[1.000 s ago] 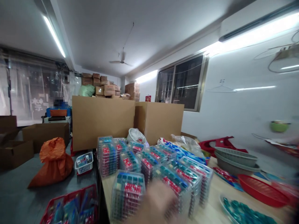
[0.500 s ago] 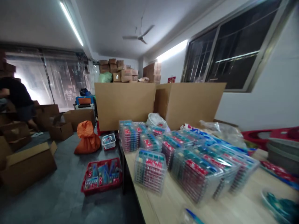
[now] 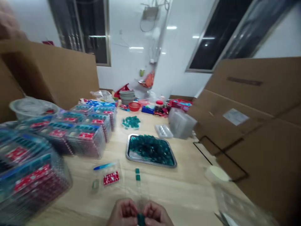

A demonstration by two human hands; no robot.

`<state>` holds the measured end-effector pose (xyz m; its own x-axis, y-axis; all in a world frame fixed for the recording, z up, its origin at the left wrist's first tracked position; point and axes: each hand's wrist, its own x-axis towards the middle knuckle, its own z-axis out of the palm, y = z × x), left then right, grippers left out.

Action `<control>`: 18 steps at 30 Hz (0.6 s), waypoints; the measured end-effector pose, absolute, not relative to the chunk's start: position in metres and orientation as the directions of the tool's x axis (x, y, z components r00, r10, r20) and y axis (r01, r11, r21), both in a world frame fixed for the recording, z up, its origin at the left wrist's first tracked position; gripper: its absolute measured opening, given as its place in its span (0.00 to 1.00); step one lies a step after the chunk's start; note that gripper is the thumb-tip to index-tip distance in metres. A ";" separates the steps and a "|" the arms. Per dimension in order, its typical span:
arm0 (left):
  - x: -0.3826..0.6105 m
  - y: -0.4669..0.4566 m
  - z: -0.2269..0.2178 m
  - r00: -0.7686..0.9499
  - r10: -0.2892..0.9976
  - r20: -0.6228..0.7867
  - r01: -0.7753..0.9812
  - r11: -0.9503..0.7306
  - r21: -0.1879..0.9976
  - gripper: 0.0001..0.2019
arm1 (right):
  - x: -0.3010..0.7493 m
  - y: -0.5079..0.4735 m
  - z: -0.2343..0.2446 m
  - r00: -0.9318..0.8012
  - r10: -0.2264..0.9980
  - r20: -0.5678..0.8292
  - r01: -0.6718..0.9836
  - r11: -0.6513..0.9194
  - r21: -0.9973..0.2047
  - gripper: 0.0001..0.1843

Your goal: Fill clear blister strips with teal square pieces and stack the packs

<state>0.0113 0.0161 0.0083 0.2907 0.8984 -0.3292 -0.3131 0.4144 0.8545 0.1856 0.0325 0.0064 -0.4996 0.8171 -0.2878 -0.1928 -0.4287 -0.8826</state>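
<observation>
At the bottom edge my left hand (image 3: 124,212) and my right hand (image 3: 157,214) come together, fingers pinched on a small dark green block (image 3: 140,219). Just beyond them lies a clear plastic tray (image 3: 145,188), blurred, with two green blocks (image 3: 137,174) in a column. To its left, another clear tray holds a red piece with white marks (image 3: 111,178), a blue stick-like piece (image 3: 103,166) and a small pale green piece (image 3: 95,184). A metal tray (image 3: 129,157) heaped with dark green pieces (image 3: 152,149) stands farther back.
Stacks of filled clear trays (image 3: 86,141) crowd the left. A shallow dish of green pieces (image 3: 131,122) sits behind the metal tray. Nested clear plastic trays (image 3: 182,124), a tape roll (image 3: 217,173), scissors (image 3: 222,219) and tall cardboard (image 3: 254,103) are on the right.
My view has swung right and down, from the room and the tray stacks to the work table. Both hands, unseen earlier, are now in view, closed on a green block.
</observation>
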 end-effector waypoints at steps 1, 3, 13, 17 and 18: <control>0.010 0.013 0.007 0.285 0.896 -0.340 -0.294 0.419 0.859 0.15 | 0.184 0.027 0.006 -0.490 0.827 -0.276 -0.214 -0.421 -0.881 0.26; 0.011 0.010 0.010 0.247 0.901 -0.357 -0.249 0.415 0.875 0.11 | 0.182 0.019 0.009 -0.446 0.855 -0.263 -0.223 -0.391 -0.893 0.24; 0.030 0.074 0.021 -0.055 0.983 -0.175 0.297 0.183 0.937 0.08 | 0.181 0.097 0.026 -0.332 0.936 -0.115 0.100 -0.087 -0.991 0.04; 0.035 0.089 0.014 -0.108 0.986 -0.128 0.549 0.166 0.819 0.11 | 0.176 0.115 0.013 -0.289 0.955 -0.071 0.332 0.030 -0.943 0.04; 0.036 0.090 0.013 -0.119 0.987 -0.111 0.585 0.160 0.795 0.11 | 0.175 0.116 0.011 -0.277 0.959 -0.051 0.398 0.066 -0.915 0.05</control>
<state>0.0365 0.0902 0.0126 -0.1190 0.9867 -0.1106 0.5850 0.1597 0.7952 0.1751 0.1156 0.0110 -0.2772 0.9595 -0.0508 0.3976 0.0664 -0.9152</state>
